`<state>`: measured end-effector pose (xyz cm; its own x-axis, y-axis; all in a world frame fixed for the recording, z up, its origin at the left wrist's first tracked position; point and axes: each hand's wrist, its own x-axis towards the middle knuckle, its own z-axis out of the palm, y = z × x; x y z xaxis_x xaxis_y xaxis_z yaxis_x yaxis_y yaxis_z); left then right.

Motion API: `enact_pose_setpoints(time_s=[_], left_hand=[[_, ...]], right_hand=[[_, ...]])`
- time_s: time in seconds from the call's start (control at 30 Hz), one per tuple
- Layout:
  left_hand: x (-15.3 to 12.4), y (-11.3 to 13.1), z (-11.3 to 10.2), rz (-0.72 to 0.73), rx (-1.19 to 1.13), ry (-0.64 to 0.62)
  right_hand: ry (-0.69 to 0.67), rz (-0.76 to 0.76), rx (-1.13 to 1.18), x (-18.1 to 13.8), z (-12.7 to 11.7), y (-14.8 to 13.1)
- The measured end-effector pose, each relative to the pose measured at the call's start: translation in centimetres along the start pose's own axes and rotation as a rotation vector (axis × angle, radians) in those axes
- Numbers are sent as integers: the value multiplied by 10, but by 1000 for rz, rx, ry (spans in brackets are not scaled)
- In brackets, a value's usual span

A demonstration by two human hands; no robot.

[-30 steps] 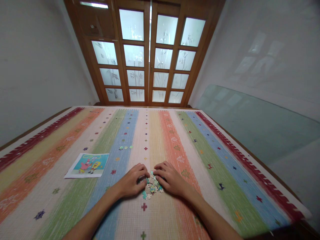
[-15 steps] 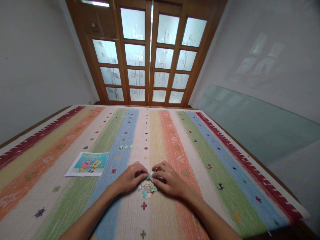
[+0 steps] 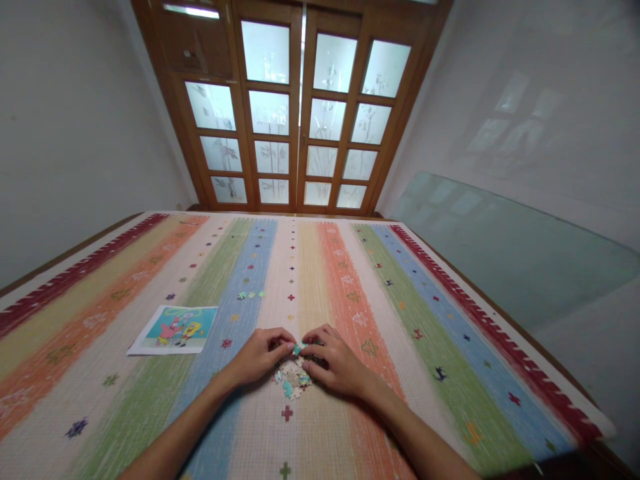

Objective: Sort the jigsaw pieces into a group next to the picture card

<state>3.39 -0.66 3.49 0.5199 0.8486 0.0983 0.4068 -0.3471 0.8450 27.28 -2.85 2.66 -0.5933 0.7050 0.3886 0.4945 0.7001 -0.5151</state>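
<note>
My left hand (image 3: 265, 353) is closed, thumb and fingertips pinching a small teal puzzle piece (image 3: 297, 349). Facing it, my right hand (image 3: 336, 357) has its fingers curled in, the tips at a puzzle piece beside the teal one; the fingers partly hide it. Right below both hands lies a small loose heap of puzzle pieces (image 3: 287, 389), some teal, others showing pale backs. Part of the heap is under my right hand. A picture sheet (image 3: 175, 330) with a pink and a yellow cartoon figure lies flat to the left.
Several puzzle pieces (image 3: 251, 295) lie in a short row beyond my hands. A striped patterned cloth (image 3: 320, 427) covers the table. Wooden doors with frosted panes (image 3: 270, 110) stand behind, and a pale green panel (image 3: 500, 233) is against the right wall.
The teal piece between my fingertips has turned and shows more of its coloured face. Both hands stay nearly in place, and the view has tipped slightly.
</note>
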Motion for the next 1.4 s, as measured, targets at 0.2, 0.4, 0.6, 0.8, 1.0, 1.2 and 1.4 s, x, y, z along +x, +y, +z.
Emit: enact_pose_setpoints(time_s=[0.2, 0.4, 0.6, 0.8, 1.0, 1.2, 1.4], left_hand=[[0, 0, 3, 69, 90, 8], [-2, 0, 6, 114, 133, -16], [-1, 4, 4, 62, 83, 6], [0, 7, 4, -14, -13, 0], [0, 6, 6, -53, -73, 5], [-1, 10, 8, -68, -118, -5], [0, 11, 8, -87, -191, 6]], right_hand=[[-3, 13, 22, 0, 3, 0], [5, 24, 40, -1, 4, 1], [17, 18, 116, 1, -3, -3], [85, 36, 213, 2, -7, -8], [25, 61, 303, 3, -10, -11], [1, 181, 362, 2, -7, -9], [18, 246, 344, 0, -4, -5]])
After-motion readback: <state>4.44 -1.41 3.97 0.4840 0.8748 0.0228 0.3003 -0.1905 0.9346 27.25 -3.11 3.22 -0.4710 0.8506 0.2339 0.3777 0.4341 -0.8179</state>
